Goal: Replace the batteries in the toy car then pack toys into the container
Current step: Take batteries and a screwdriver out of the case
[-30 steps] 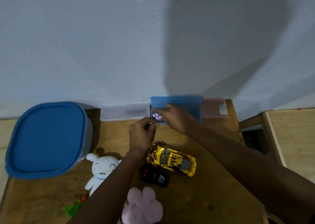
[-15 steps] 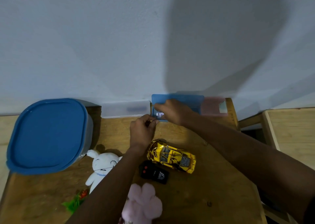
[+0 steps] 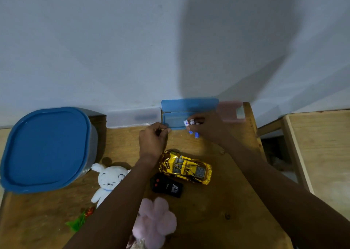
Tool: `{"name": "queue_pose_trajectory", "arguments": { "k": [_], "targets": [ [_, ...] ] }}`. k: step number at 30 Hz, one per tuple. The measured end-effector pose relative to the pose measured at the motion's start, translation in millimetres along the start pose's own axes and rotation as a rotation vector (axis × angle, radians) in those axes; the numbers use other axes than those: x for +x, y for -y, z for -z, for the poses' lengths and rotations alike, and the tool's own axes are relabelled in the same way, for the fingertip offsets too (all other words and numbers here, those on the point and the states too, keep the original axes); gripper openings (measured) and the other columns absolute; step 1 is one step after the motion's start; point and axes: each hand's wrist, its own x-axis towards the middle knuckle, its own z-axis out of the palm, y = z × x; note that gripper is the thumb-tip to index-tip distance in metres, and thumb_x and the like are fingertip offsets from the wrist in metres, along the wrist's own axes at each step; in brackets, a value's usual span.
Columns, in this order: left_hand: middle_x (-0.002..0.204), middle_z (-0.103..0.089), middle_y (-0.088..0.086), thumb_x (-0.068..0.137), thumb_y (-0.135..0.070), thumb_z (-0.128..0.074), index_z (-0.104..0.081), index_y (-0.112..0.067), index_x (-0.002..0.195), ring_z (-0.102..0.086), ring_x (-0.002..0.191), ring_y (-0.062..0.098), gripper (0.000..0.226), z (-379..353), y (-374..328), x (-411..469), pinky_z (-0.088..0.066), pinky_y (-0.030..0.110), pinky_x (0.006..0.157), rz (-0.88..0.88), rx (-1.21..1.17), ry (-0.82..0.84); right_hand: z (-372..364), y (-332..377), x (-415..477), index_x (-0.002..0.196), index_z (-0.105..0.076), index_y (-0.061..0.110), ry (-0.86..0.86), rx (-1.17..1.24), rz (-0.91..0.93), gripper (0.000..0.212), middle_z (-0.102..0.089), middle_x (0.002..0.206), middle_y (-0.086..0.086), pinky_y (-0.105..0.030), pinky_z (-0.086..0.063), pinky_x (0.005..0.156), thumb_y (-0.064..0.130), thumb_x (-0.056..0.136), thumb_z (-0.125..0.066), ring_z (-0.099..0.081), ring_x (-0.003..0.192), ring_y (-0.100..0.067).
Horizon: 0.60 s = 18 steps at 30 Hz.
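Batteries [image 3: 190, 124] were what I watched: the right hand [image 3: 208, 129] pinched a small bundle of them at the open blue case [image 3: 189, 109], at twelve o'clock on the table [image 3: 217, 220]. The left hand [image 3: 152, 141] closed its fingertips on the case's near edge. The toy car [image 3: 185, 167] sat upright just below, untouched. I judged this the fetching step; next, flip the car to reach its battery hatch. The container [image 3: 45, 148] waited lidded at nine o'clock.

Home room, wooden table [image 3: 217, 201] against plain white wall [image 3: 113, 50], plush rabbit [image 3: 108, 180], toy car [image 3: 185, 167], plastic storage container [image 3: 47, 150]
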Motion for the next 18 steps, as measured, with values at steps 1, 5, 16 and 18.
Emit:
{"name": "queue_pose_trajectory", "arguments": {
  "k": [1,5,16,18],
  "targets": [
    [0.087,-0.075,-0.004,0.09,-0.021,-0.075,-0.078,-0.014,0.095,-0.067,0.082,0.005,0.01,0,0,0,-0.053,0.023,0.079,0.001,0.001,0.0,2,-7,-4,0.09,-0.077,0.007,0.037,-0.017,-0.01,0.012,-0.076,0.085,-0.011,-0.027,-0.053,0.073,0.008,0.078,-0.08,-0.068,0.075,-0.015],
    [0.085,-0.076,-0.004,0.088,-0.023,-0.076,-0.078,-0.016,0.091,-0.068,0.081,0.008,0.008,-1,-1,0,-0.053,0.025,0.078,0.033,0.003,-0.011,-2,-29,-17,0.095,-0.078,0.012,0.101,-0.284,0.015,0.016,-0.076,0.089,-0.005,-0.03,-0.053,0.071,0.019,0.081,-0.078,-0.068,0.075,-0.015],
    [0.084,-0.076,-0.004,0.086,-0.022,-0.078,-0.08,-0.015,0.09,-0.068,0.079,0.007,0.008,-3,-11,-2,-0.053,0.024,0.079,0.049,0.023,-0.05,-4,-26,-29,0.134,-0.058,0.017,0.012,-0.621,0.235,0.044,-0.06,0.13,-0.006,-0.024,-0.033,0.078,0.026,0.092,-0.068,-0.059,0.112,-0.024],
    [0.087,-0.077,-0.003,0.087,-0.021,-0.077,-0.08,-0.014,0.093,-0.069,0.082,0.009,0.01,-3,-12,-2,-0.053,0.024,0.081,0.05,0.025,-0.047,-2,-27,-32,0.139,-0.053,0.016,-0.024,-0.633,0.237,0.048,-0.058,0.132,-0.009,-0.025,-0.036,0.076,0.025,0.094,-0.066,-0.059,0.111,-0.025]
  ]
}}
